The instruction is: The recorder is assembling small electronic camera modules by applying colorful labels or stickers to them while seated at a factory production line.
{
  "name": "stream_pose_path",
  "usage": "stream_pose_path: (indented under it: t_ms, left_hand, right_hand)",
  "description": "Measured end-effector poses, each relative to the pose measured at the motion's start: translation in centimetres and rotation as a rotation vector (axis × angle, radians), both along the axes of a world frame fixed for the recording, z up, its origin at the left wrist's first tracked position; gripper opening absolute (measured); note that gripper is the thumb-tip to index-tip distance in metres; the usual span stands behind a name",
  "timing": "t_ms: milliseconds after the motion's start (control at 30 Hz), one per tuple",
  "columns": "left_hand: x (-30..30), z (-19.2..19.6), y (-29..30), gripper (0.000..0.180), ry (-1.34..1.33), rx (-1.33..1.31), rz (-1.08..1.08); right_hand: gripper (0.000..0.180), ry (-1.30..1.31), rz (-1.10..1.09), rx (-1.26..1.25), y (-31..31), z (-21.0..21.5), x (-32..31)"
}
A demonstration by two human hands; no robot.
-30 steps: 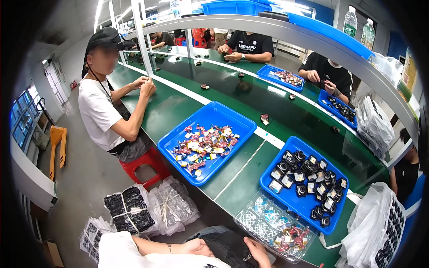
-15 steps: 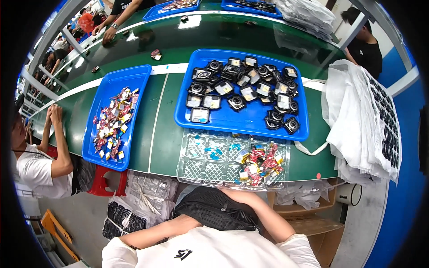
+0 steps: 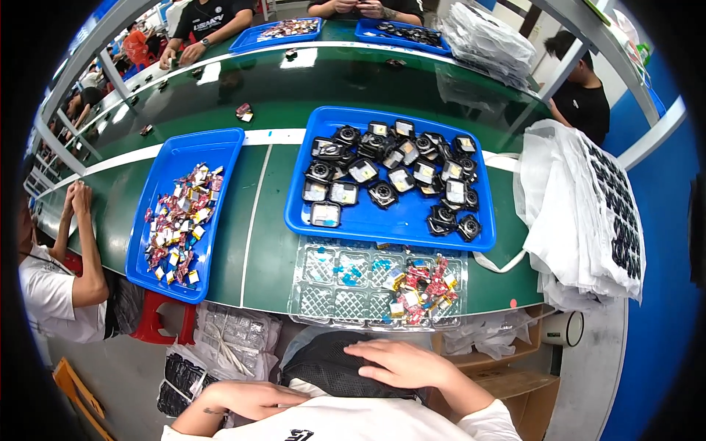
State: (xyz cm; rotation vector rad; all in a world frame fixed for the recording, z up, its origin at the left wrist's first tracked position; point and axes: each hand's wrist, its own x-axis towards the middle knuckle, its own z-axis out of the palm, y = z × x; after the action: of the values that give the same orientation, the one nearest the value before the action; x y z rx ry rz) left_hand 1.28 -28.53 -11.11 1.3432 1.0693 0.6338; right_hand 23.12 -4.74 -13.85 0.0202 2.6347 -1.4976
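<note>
Head view: right hand (image 3: 401,364) resting wide on black bag (image 3: 318,360); left hand (image 3: 259,398) lying near it, can't tell grip; clear tray (image 3: 318,302) sitting along near edge of table (image 3: 269,272).

Right hand (image 3: 401,361) covers part of the black mesh bag (image 3: 321,361); bag's lower part hidden behind the white shirt (image 3: 353,417), which the lower edge cuts off. Left hand (image 3: 259,399): whether its fingertips touch the bag, cannot tell. Clear tray (image 3: 316,303): far edge hidden by the blue tray (image 3: 360,222). Co-worker at left (image 3: 55,303): partly lost in the dark rim; anything between the fingers too small to tell. Far co-worker (image 3: 213,16): head cut off above.
</note>
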Motion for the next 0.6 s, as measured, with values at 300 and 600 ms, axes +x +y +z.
stream_pose_path:
  t_ms: [300,600]
  left_hand:
    - [-15.7,5.2,5.4,0.047,1.424,0.659,1.093]
    - [-21.4,2.4,9.5,0.07,1.415,0.348,0.973]
  right_hand:
    - [0.022,0.374,-0.063,-0.232,1.4,7.1,-2.4]
    - [0.016,0.597,-0.526,0.285,5.2,7.7,-0.6]
